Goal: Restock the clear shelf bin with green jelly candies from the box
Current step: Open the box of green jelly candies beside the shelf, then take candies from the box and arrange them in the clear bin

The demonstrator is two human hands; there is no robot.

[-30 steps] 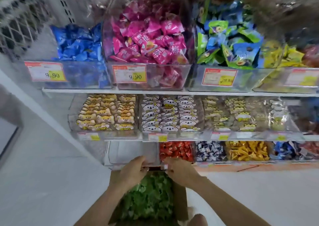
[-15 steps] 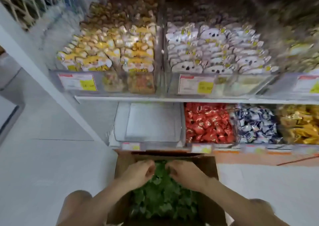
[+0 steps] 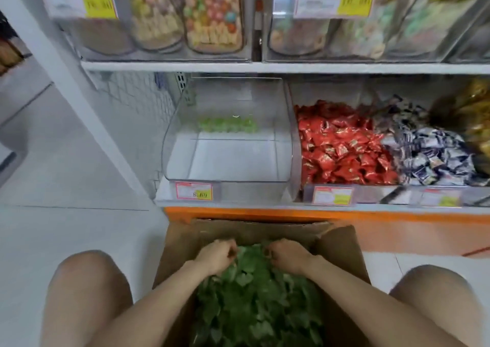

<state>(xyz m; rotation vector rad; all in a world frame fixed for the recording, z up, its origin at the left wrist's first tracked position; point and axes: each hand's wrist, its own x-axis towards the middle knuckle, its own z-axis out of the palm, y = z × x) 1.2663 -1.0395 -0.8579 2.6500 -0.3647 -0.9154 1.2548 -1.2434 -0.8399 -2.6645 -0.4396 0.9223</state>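
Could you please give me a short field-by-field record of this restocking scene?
target: clear shelf bin, bottom shelf, nearly empty; thin row of green candies at back
source: cardboard box on floor below, full of green jelly candies
left hand: fingers curled into the green jelly candies
right hand: likewise curled into them
neighbour bin: red wrapped candies

Left hand [image 3: 216,256] and right hand [image 3: 288,256] grip green jelly candies [image 3: 254,309] inside the box [image 3: 340,254].

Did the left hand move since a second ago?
Yes. The left hand came back from the far rim of the brown cardboard box, toward the person, into the green jelly candies.
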